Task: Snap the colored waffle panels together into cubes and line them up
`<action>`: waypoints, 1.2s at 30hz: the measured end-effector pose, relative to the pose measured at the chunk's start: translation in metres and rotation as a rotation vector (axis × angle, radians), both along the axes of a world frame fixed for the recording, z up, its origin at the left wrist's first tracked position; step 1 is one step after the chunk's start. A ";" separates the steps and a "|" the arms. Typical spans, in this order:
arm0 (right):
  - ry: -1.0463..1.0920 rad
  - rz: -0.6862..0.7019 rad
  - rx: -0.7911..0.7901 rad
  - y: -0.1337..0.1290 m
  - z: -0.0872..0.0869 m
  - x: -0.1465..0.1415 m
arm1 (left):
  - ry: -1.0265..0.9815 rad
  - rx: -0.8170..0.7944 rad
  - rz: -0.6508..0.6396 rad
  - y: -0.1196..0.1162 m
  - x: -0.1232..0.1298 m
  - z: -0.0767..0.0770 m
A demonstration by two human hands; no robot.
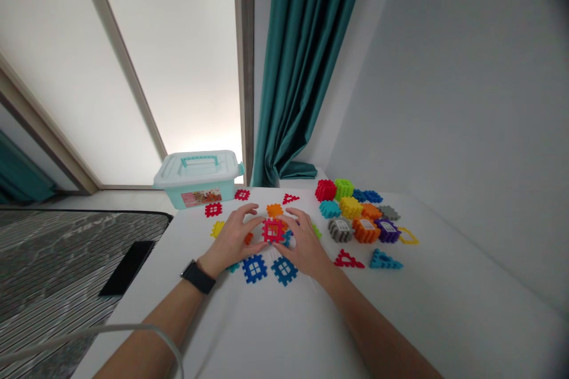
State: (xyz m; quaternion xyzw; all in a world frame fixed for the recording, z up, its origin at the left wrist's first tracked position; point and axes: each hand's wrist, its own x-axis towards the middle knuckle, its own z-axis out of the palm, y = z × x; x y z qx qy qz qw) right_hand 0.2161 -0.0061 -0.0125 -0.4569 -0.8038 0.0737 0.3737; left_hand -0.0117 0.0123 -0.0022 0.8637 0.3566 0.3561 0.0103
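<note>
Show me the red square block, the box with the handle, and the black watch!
Red square block [272, 230]: head view, on its middle bar.
Box with the handle [189, 175]: head view, on its pale lid.
Black watch [198, 277]: head view, on its face.

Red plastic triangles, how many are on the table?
2: one red plastic triangle near the white table's far edge, another red plastic triangle right of the right hand. Others may be hidden.

Bare left hand [231, 243], bare right hand [304, 246], black wristwatch [198, 277] on left wrist, thin white cable [111, 327]
</note>
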 end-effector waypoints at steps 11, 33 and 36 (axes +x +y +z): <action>0.025 -0.008 0.013 0.000 -0.001 -0.001 | -0.019 0.010 0.013 0.000 0.001 -0.002; 0.107 -0.047 0.065 -0.001 0.000 -0.003 | -0.188 -0.084 0.014 0.001 0.007 -0.005; 0.104 -0.048 0.071 0.000 0.000 -0.004 | -0.196 -0.099 0.009 0.000 0.008 -0.006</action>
